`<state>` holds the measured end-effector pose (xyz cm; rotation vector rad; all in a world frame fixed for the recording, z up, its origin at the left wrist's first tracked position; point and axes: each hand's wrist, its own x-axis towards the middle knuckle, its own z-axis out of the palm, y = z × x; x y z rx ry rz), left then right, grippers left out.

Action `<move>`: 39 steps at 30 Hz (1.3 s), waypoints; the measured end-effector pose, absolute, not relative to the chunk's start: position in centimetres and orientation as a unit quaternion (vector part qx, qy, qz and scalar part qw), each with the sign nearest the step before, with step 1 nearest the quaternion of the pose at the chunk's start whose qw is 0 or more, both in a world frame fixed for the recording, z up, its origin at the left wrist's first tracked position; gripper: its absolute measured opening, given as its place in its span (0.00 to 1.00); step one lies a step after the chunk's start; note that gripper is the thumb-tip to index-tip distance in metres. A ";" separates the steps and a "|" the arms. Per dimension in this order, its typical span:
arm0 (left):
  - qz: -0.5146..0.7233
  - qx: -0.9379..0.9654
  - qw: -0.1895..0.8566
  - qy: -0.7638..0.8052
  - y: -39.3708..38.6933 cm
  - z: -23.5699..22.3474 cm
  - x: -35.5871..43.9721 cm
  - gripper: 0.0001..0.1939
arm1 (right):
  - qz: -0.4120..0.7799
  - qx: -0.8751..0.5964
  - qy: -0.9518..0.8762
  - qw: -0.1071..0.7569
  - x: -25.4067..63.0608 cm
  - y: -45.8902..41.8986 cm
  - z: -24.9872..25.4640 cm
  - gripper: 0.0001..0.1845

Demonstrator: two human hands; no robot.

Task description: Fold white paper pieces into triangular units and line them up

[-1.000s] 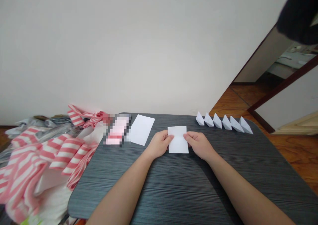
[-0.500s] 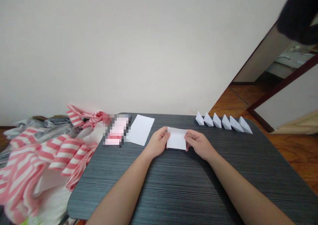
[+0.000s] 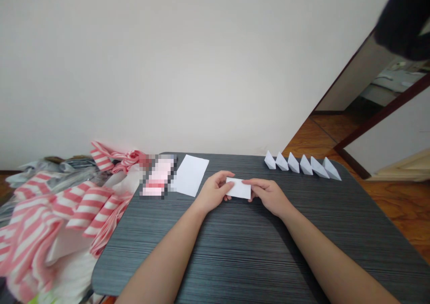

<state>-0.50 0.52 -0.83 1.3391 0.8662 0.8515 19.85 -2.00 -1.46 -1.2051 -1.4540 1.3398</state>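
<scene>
A small white sheet of paper (image 3: 239,188), folded over into a low strip, lies between my hands on the dark striped table (image 3: 255,250). My left hand (image 3: 213,192) pinches its left end with thumb and fingers. At the right end, my right hand (image 3: 268,195) grips the sheet the same way. Both hands rest near the table's middle, close to its far half.
A flat white sheet (image 3: 191,174) lies to the left of my hands beside a blurred pink item (image 3: 158,175). Several folded white paper shapes (image 3: 302,164) stand in a row at the back right. Pink-striped cloth (image 3: 57,214) is heaped off the table's left edge.
The paper's upper part has come down toward me, so the sheet now shows about half its earlier height. Both hands stayed at its ends.
</scene>
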 end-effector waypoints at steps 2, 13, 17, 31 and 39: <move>0.371 0.588 0.608 0.384 0.5 -1.1 -0.4 0.16 | 0.532 -0.473 -0.574 0.405 19.8 -2.0 -1.5 0.15; 0.399 0.583 0.584 0.400 0.6 -1.3 -0.4 0.15 | 0.587 -0.463 -0.542 0.382 19.2 -2.1 -1.9 0.23; 0.404 0.584 0.580 0.399 0.6 -1.6 -0.4 0.15 | 0.583 -0.458 -0.556 0.375 19.3 -2.2 -1.7 0.19; 0.386 0.556 0.646 0.353 0.6 -0.6 -0.7 0.24 | 0.556 -0.467 -0.559 0.401 19.5 -2.2 -1.3 0.18; 0.322 0.583 0.657 0.353 0.7 -0.8 -0.8 0.17 | 0.548 -0.470 -0.559 0.408 19.3 -2.3 -1.2 0.18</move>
